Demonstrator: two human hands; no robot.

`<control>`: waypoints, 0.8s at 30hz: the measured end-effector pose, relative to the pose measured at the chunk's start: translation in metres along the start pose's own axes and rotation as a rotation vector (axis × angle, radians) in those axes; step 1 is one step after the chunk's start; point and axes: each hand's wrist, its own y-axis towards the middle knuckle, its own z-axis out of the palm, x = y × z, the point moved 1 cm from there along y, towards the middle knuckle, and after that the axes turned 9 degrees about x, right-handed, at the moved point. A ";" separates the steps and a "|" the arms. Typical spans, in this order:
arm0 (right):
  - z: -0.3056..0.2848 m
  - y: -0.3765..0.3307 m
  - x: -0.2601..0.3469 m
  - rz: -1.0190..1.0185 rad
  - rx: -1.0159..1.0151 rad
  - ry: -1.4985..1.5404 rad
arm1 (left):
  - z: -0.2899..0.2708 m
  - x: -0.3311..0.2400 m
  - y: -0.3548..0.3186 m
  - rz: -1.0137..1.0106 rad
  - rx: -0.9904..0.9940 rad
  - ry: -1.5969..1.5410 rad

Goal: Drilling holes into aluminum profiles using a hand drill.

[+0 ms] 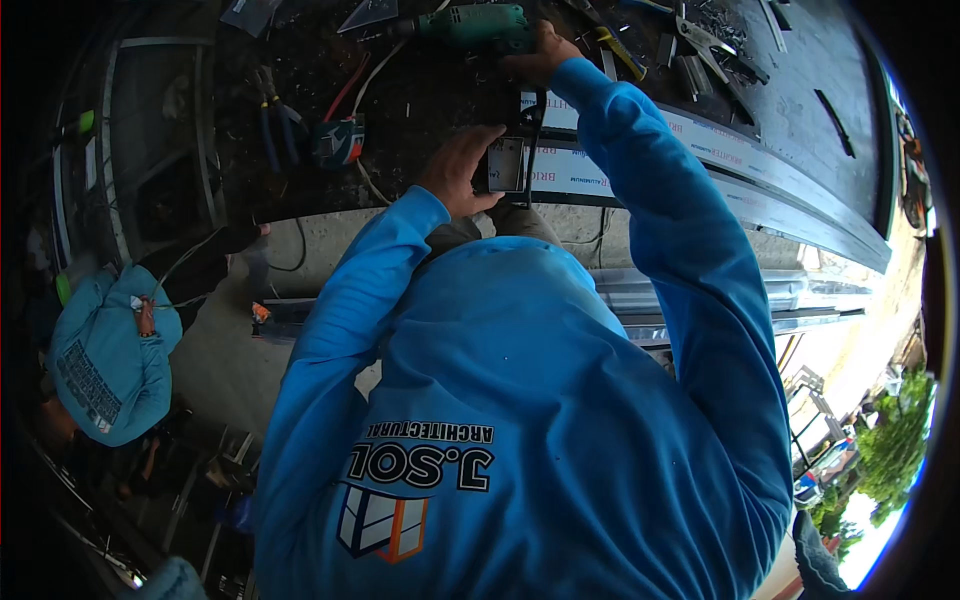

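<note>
A worker's right hand (545, 52), the nearer one, curls at the right end of a green drill (475, 24) lying left-to-right across the far table (430, 95) (how tight that grip is cannot be told), while the left hand (460, 168) spreads about a box-shaped metal piece (506, 165), its hold unclear.

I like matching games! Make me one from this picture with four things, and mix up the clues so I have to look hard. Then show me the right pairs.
Things:
1. Power drill
2. Left hand
3. Pliers on the left side of the bench
4. Leafy tree

Clues:
A. Near the right edge, in the lower half of the picture
B. Has blue on its handles
C. Next to the right hand, at the top of the picture
D. Beside the box-shaped piece, fingers and thumb spread apart

Right pairs: 1-C, 2-D, 3-B, 4-A
</note>
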 end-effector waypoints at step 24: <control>-0.124 -0.216 -0.052 -0.195 0.433 1.224 | 0.063 -0.057 -0.015 -0.338 -0.573 0.173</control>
